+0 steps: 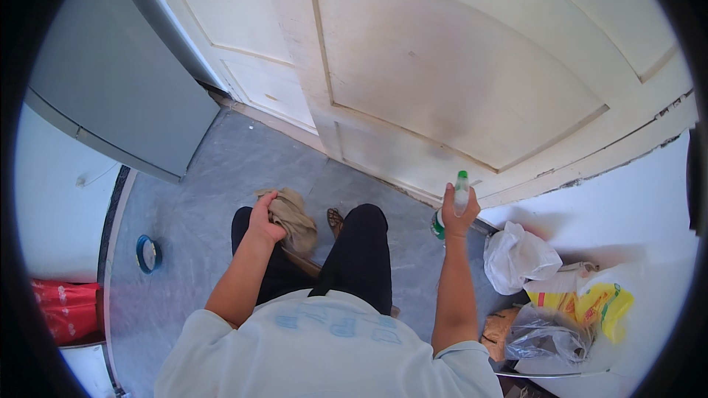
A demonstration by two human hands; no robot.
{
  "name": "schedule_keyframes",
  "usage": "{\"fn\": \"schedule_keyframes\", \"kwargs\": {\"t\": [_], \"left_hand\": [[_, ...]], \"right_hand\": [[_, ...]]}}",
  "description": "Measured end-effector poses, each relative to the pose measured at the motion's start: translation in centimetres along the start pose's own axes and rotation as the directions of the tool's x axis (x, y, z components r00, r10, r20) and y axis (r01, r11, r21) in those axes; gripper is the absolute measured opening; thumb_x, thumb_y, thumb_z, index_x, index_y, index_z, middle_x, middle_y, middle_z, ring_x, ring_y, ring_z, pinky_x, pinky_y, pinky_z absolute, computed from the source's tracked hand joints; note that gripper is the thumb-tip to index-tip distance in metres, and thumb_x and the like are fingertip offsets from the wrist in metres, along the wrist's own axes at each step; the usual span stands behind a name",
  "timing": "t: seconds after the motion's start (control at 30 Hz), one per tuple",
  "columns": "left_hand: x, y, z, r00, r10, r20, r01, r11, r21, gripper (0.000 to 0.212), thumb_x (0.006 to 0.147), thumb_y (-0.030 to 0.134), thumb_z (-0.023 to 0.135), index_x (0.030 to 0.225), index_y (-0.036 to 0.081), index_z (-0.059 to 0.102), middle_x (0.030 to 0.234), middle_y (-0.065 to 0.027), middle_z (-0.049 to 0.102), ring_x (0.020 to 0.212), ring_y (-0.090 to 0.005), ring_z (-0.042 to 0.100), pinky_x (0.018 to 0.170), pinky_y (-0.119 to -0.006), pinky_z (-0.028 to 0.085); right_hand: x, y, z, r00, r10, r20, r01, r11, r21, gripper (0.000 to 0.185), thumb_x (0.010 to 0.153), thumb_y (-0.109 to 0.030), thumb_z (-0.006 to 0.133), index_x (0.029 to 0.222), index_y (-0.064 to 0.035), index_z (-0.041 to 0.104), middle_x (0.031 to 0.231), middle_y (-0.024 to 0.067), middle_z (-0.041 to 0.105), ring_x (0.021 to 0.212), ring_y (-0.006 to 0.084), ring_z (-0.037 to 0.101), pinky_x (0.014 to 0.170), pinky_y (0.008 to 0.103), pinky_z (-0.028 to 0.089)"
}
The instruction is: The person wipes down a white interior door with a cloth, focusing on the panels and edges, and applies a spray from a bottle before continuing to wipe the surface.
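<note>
My left hand [266,218] grips a crumpled beige cloth [294,215], which hangs above the floor by my left knee. Out to the right, my right hand [462,218] is closed around a clear plastic bottle [461,200]. The bottle has a green cap [462,174] pointing toward the door and a green label partly covered by my hand. Both hands are apart from the white panelled door [409,83] ahead of me. My knees, in black trousers [362,254], are bent, with one sandalled foot [334,219] visible between them.
A grey panel [127,77] stands at the left beside the doorway. On the grey floor [193,243] lies a round blue object [149,254]. Against the right wall are a white plastic bag [517,260], yellow-and-white packaging [597,304] and a clear bag [547,334]. Red fabric [66,309] shows at far left.
</note>
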State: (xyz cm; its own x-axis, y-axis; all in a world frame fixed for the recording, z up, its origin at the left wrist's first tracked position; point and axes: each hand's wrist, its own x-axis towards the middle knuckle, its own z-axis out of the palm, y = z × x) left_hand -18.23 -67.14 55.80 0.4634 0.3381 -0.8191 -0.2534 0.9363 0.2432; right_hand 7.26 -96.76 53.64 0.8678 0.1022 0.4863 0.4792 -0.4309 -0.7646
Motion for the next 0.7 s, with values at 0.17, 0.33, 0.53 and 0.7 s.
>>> {"fn": "schedule_keyframes", "kwargs": {"t": [0.17,0.33,0.53,0.7], "left_hand": [[0.8,-0.2,-0.3,1.0,-0.01,0.0,0.01,1.0,0.014,0.031,0.089,0.023,0.051,0.114,0.004,0.053,0.117,-0.0141,0.057,0.11,-0.0341,0.053,0.098,-0.054,0.037],[0.7,-0.9,0.6,0.999,-0.052,0.012,0.052,0.998,0.031,0.032,0.089,0.022,0.051,0.115,0.003,0.052,0.119,-0.0145,0.056,0.112,-0.0346,0.052,0.099,-0.055,0.036],[0.7,-0.2,-0.2,0.998,-0.025,0.061,0.026,0.999,-0.023,0.031,0.089,0.022,0.05,0.114,0.003,0.052,0.119,-0.0139,0.056,0.113,-0.0338,0.052,0.099,-0.054,0.036],[0.6,0.6,-1.5,0.999,0.037,0.01,-0.036,0.995,-0.095,0.031,0.088,0.024,0.052,0.112,0.004,0.055,0.116,-0.0131,0.058,0.11,-0.0328,0.054,0.1,-0.053,0.036]], "right_hand": [[1.6,-1.2,-1.3,0.963,-0.269,-0.009,0.269,0.963,-0.015,0.017,0.077,-0.007,0.067,0.09,-0.0016,0.058,0.083,0.0149,0.061,0.074,0.0333,0.058,0.069,0.0387,0.047],[2.7,-5.1,3.3,0.879,-0.476,0.008,0.473,0.876,0.091,0.026,0.067,-0.006,0.07,0.088,-0.0008,0.057,0.082,0.0163,0.06,0.077,0.0353,0.059,0.07,0.0418,0.048],[3.3,-11.1,10.7,0.828,-0.553,0.092,0.503,0.805,0.315,0.022,0.063,-0.009,0.069,0.079,-0.0014,0.056,0.075,0.017,0.057,0.074,0.0377,0.057,0.068,0.043,0.047],[3.6,-12.1,14.1,0.895,-0.43,0.118,0.368,0.861,0.351,0.017,0.066,-0.01,0.068,0.074,-0.0023,0.055,0.07,0.0152,0.055,0.072,0.0365,0.055,0.065,0.0421,0.046]]}}
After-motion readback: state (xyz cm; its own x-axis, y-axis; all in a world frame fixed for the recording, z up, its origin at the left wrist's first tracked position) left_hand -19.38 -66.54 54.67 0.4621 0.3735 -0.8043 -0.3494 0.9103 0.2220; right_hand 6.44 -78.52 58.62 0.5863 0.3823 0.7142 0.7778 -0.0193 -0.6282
